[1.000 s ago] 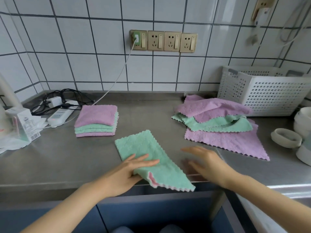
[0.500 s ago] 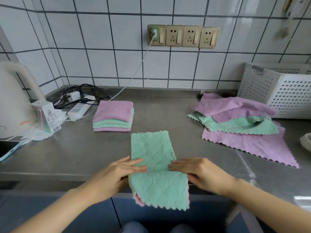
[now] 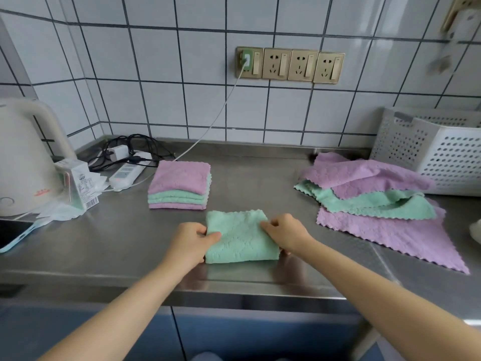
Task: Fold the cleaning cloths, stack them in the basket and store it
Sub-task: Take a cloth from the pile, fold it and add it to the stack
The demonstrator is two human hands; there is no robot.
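A green cloth (image 3: 240,237) lies folded into a small square on the steel counter (image 3: 117,246) near its front edge. My left hand (image 3: 191,242) pinches its left side with thumb on top. On the opposite side, my right hand (image 3: 285,233) grips the right edge with curled fingers. Behind, to the left, stands a neat stack of folded pink and green cloths (image 3: 179,186). A loose pile of unfolded pink and green cloths (image 3: 377,201) lies to the right. The white perforated basket (image 3: 442,152) stands at the back right against the wall.
A white kettle (image 3: 23,157) and a small carton (image 3: 78,183) stand at the left. A power strip (image 3: 126,173) with tangled cables lies behind the folded stack. A phone (image 3: 15,234) lies at the left edge. A white dish (image 3: 475,230) shows at the right edge.
The long green cloth that hung over the counter edge has been folded in half into a square. Both hands moved from its middle to its left and right sides.
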